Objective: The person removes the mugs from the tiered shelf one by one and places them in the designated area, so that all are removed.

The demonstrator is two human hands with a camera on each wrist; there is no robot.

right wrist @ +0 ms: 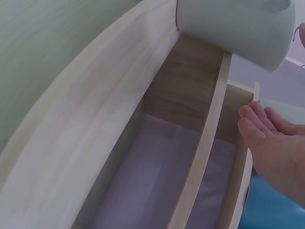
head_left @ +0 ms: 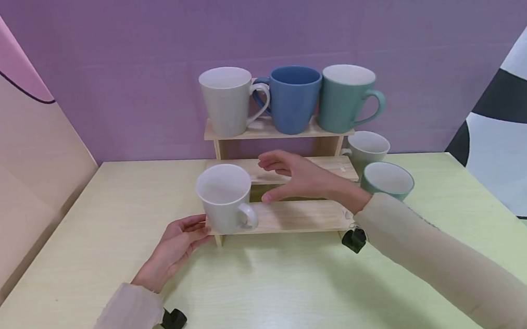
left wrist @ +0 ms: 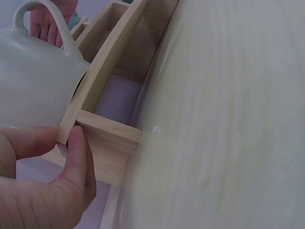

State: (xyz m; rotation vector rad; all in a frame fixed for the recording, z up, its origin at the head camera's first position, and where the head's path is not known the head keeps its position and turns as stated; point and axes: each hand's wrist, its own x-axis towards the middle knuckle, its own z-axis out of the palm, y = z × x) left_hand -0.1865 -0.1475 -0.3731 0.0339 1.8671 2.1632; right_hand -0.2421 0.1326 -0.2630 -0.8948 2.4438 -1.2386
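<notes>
A three-tier wooden shelf rack (head_left: 296, 216) stands on the table. My left hand (head_left: 176, 248) pinches the left end of its lowest tier between thumb and fingers, seen closely in the left wrist view. On that end of the tier a white mug (head_left: 224, 196) stands upright, its handle toward the front right. My right hand (head_left: 299, 177) hovers over the lower tiers, just right of this mug and apart from it. Its thumb and fingers are spread, with nothing between them. Along the top tier are a white mug (head_left: 227, 105), a blue mug (head_left: 293, 102) and a green mug (head_left: 344, 100).
Right of the rack, partly behind my right arm, are a pale mug (head_left: 367, 145) and a green-sided mug (head_left: 389, 178). A purple backdrop (head_left: 144, 91) rises behind the table (head_left: 265, 290). Black wrist mounts (head_left: 174, 321) hang below both sleeves.
</notes>
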